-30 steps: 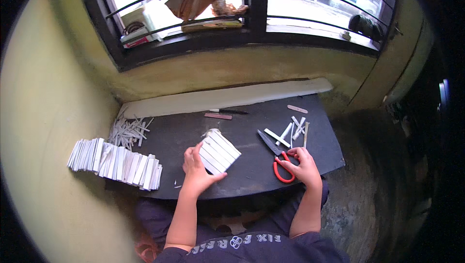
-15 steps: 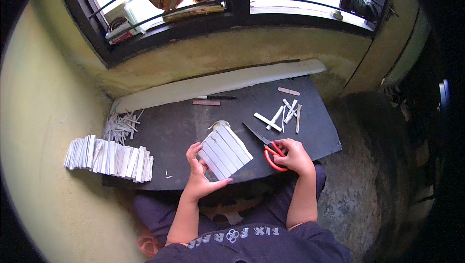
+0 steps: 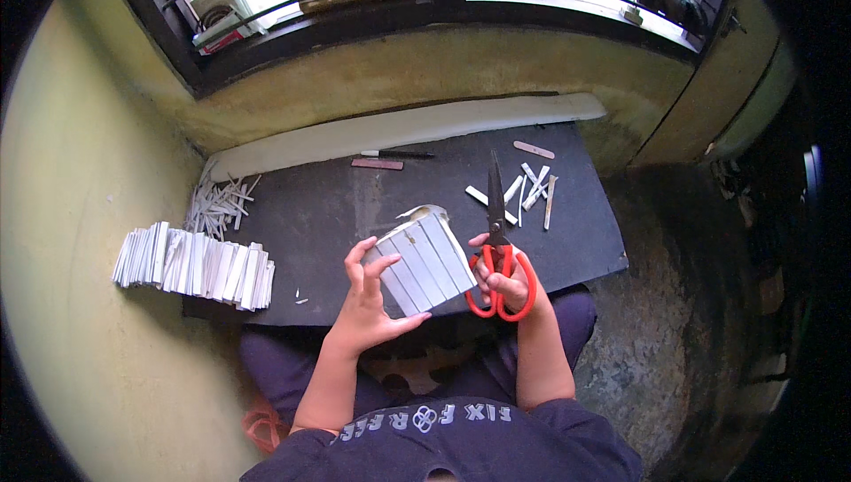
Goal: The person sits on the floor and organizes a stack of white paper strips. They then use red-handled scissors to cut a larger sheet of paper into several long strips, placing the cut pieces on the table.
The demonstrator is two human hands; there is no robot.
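White ribbed block (image 3: 424,262) held at centre frame, above the near edge of the dark table (image 3: 337,216); long axis tilted, running lower left to upper right. Left hand (image 3: 370,300) clasped on its lower-left side, fingers spread over the face. Right hand (image 3: 501,278) immediately right of the block, grip closed through the red scissors (image 3: 498,256) handles; blades pointing up-frame, apparently shut, alongside the block's right edge. White strips (image 3: 523,191) scattered upper right; stacked white pieces (image 3: 195,265) at left.
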